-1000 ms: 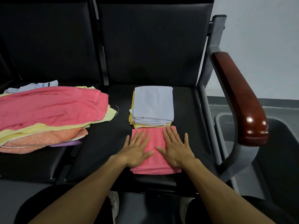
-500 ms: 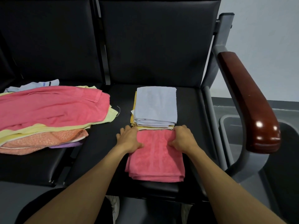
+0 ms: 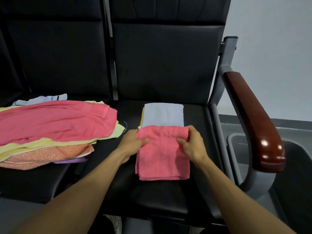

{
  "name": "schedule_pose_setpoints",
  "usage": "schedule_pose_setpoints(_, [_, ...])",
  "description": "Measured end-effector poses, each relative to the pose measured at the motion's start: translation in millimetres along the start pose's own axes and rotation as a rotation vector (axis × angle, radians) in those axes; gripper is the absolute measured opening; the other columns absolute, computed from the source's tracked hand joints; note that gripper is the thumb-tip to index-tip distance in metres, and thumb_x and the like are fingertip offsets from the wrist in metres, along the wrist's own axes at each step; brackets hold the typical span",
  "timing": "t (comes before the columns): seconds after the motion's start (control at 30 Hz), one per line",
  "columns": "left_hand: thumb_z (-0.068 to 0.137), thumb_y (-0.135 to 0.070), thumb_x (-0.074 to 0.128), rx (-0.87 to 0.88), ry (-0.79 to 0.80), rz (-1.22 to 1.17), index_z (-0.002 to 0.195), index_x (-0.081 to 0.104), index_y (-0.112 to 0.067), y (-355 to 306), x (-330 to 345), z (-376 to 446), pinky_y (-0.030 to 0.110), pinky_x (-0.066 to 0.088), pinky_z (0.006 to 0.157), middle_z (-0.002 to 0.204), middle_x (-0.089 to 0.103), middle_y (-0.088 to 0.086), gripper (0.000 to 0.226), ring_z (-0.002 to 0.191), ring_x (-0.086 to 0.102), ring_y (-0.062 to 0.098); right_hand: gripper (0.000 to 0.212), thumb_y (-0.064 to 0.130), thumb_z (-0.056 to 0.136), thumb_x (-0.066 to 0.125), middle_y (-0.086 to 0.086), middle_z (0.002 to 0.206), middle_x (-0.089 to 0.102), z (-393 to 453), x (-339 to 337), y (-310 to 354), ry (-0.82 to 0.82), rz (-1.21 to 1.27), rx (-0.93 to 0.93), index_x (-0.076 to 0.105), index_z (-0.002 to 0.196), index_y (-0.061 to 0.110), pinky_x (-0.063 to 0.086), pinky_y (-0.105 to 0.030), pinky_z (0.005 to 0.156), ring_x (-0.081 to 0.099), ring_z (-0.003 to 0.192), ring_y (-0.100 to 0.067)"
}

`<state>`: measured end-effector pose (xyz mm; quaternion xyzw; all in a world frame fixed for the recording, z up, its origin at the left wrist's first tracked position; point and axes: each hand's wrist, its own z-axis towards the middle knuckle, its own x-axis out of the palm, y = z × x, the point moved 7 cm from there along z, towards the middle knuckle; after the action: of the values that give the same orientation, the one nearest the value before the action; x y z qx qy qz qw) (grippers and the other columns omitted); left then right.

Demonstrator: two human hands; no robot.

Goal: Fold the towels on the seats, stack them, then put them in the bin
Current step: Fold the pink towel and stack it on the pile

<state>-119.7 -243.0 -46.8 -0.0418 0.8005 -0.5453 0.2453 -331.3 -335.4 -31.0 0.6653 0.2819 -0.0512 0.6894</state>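
**Pink towel gripped at its far edge, stack just beyond**

I have both hands on the folded pink towel [image 3: 163,156], which lies on the black seat [image 3: 199,115] with its long axis running away from me. My left hand [image 3: 133,143] pinches the far left corner and my right hand [image 3: 192,143] pinches the far right corner, each grip closed on the cloth with the thumb on top and the fingers curled under; that far edge is bunched and raised a little. The folded stack [image 3: 163,114], pale blue on top with yellow edges showing beneath, sits directly beyond the grip and is overlapped by the raised edge. I judge the next move to be short and forward, onto the stack, both hands equally near.

The towel is soft terry, thick in its layers, and should sag if lifted by one edge. The unfolded pile [image 3: 50,130] of pink, yellow, orange and purple cloth lies on the left seat. The grey bin [image 3: 233,141] stands to the right, beyond the glossy wooden armrest [image 3: 253,119].
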Motion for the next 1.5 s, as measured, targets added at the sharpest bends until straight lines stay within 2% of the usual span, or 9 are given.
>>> schedule_pose_setpoints(0.2, [0.088,-0.013,0.073,0.194,-0.308,0.219,0.128,0.052,-0.016,-82.2,-24.7,68.0,0.026,0.048,0.077,0.112,0.060,-0.001,0.046,0.097,0.058,0.016,0.048,0.014,0.089,0.073,0.001,0.118,0.059,85.5,-13.9,50.7,-0.115,0.019,-0.056,0.048,0.130,0.017,0.048,-0.034,0.097,0.058,0.114,-0.021])
schedule_pose_setpoints(0.3, [0.088,-0.010,0.071,0.286,-0.341,0.460,0.142,0.037,-0.018,-94.6,-15.6,90.9,0.030,0.041,0.093,0.138,0.041,0.008,0.064,0.123,0.044,0.025,0.072,0.026,0.092,0.069,-0.014,0.149,0.031,110.0,1.0,55.3,-0.115,-0.313,-0.113,0.029,0.151,0.020,0.032,-0.052,0.111,0.033,0.138,-0.033])
schedule_pose_setpoints(0.43, [0.101,-0.024,0.054,0.409,-0.156,0.691,0.145,0.044,-0.017,-69.5,26.3,103.7,0.042,0.033,0.115,0.150,0.037,0.005,0.046,0.139,0.033,0.026,0.058,0.042,0.101,0.049,-0.007,0.166,0.004,110.1,48.4,22.8,0.082,-0.618,-0.206,0.031,0.152,0.023,0.018,-0.060,0.116,0.002,0.152,-0.027])
schedule_pose_setpoints(0.63, [0.109,-0.036,0.028,0.279,0.127,0.888,0.159,-0.013,-0.028,-6.8,59.4,122.7,0.054,-0.007,0.124,0.165,-0.026,-0.008,0.066,0.149,-0.031,0.019,0.067,0.056,0.104,0.021,0.003,0.164,-0.025,105.4,74.9,-26.1,0.211,-0.751,-0.164,-0.007,0.159,0.031,0.000,-0.065,0.117,-0.027,0.150,-0.017])
schedule_pose_setpoints(0.83, [0.102,-0.031,0.052,0.305,0.075,0.820,0.162,0.007,-0.022,-30.8,29.3,104.3,0.050,0.001,0.126,0.169,-0.003,0.002,0.075,0.155,-0.007,0.025,0.055,0.026,0.101,0.039,-0.011,0.167,0.000,100.7,68.0,26.3,0.132,-0.907,-0.231,0.024,0.152,0.013,0.002,-0.070,0.114,-0.008,0.153,-0.030])
schedule_pose_setpoints(1.07, [0.091,-0.028,0.064,0.140,-0.217,0.907,0.130,0.053,-0.023,4.5,-132.7,46.8,0.041,0.035,0.099,0.134,0.051,0.004,0.041,0.125,0.042,0.028,0.046,0.025,0.094,0.061,-0.011,0.133,0.052,52.0,186.7,119.2,0.310,-0.603,-0.396,0.051,0.139,0.019,0.026,-0.039,0.108,0.045,0.129,-0.031])
schedule_pose_setpoints(1.27, [0.090,-0.028,0.066,0.008,-0.225,0.984,0.126,0.055,-0.021,68.8,-218.9,8.6,0.043,0.040,0.101,0.133,0.048,0.005,0.038,0.125,0.042,0.030,0.053,0.022,0.092,0.063,-0.020,0.140,0.053,29.3,288.7,114.7,0.494,-0.503,-0.139,0.050,0.143,0.016,0.032,-0.035,0.111,0.037,0.136,-0.037])
schedule_pose_setpoints(1.4, [0.089,-0.029,0.068,0.033,-0.264,0.956,0.130,0.054,-0.021,91.2,-224.4,6.3,0.043,0.041,0.101,0.132,0.049,0.004,0.044,0.122,0.046,0.029,0.041,0.010,0.086,0.071,-0.018,0.130,0.062,36.8,288.1,105.9,0.323,-0.361,-0.047,0.066,0.127,0.007,0.042,-0.030,0.106,0.055,0.124,-0.029])
schedule_pose_setpoints(1.5, [0.090,-0.034,0.068,0.090,-0.332,0.946,0.126,0.054,-0.021,84.7,-217.6,8.9,0.045,0.039,0.101,0.128,0.051,0.003,0.041,0.120,0.047,0.028,0.020,0.003,0.087,0.070,-0.008,0.107,0.074,41.2,269.3,115.9,0.196,-0.243,-0.043,0.077,0.105,0.008,0.045,-0.019,0.083,0.065,0.094,-0.015])
